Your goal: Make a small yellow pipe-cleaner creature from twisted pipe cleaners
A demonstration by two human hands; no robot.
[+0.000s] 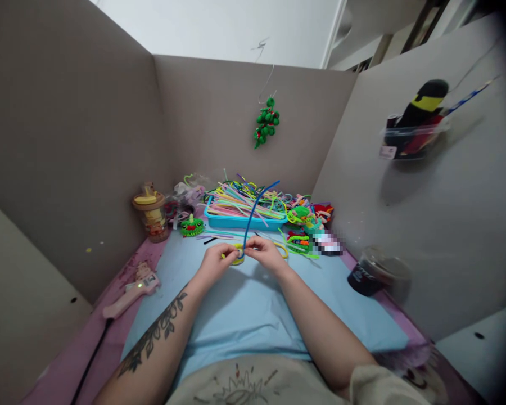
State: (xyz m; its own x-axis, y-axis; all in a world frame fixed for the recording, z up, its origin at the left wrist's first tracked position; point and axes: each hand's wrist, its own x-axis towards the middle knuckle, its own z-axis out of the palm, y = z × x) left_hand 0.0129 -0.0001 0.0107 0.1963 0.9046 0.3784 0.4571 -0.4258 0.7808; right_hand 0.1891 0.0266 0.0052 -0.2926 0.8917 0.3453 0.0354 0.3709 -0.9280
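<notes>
Grey partition walls closed in three sides of the workspace, and a pale blue sheet lay over the pink table covering across the lower half of the frame. At the centre, the left hand pinched a yellow stem between thumb and fingertips, while the right hand gripped a blue stem near its lower end. Both stems met between the hands; the yellow one curved out past the right hand, and the blue one stood up in a long arc.

The work looked only partway along: a small bend of blue seemed to sit at the yellow piece, though the fingers hid the join, and most of the blue length was unworked.

Just beyond the hands, loose stems lay before a blue tray heaped with more, likely the nearest clutter to catch the arc. A green figure sat left of the tray; other bright pieces crowded its right. At lower left rested a pink glue gun with its light lit, below a lidded cup. A dark tub stood at centre right, and a green-and-red ornament hung at upper centre.
</notes>
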